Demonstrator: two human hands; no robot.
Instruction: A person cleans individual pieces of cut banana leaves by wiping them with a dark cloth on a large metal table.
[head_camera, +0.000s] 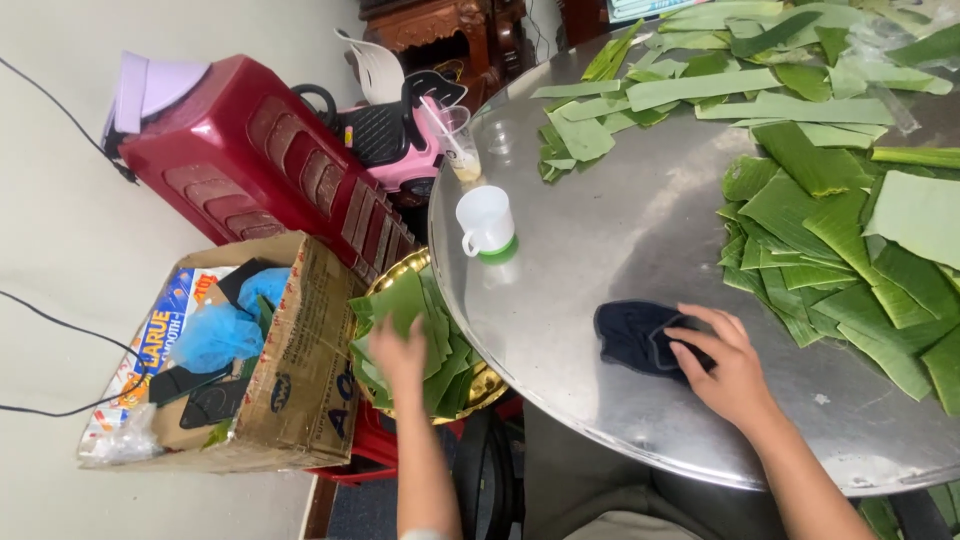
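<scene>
Pressing dark cloth (640, 336) — under right hand (728, 370) grip.

Round metal table in a pale-floored room

The shiny steel table (640, 230) fills the right side. At nine o'clock a pale floor (50, 220) carries black cables (60, 320); a red plastic chair (250, 160) lies toward ten, and dark carved wooden furniture (440, 25) stands at twelve. Light is soft and even.

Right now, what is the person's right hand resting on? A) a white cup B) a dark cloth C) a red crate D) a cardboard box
B: the right hand presses its fingers on the dark cloth lying on the round metal table, while the white cup stands apart.
</scene>
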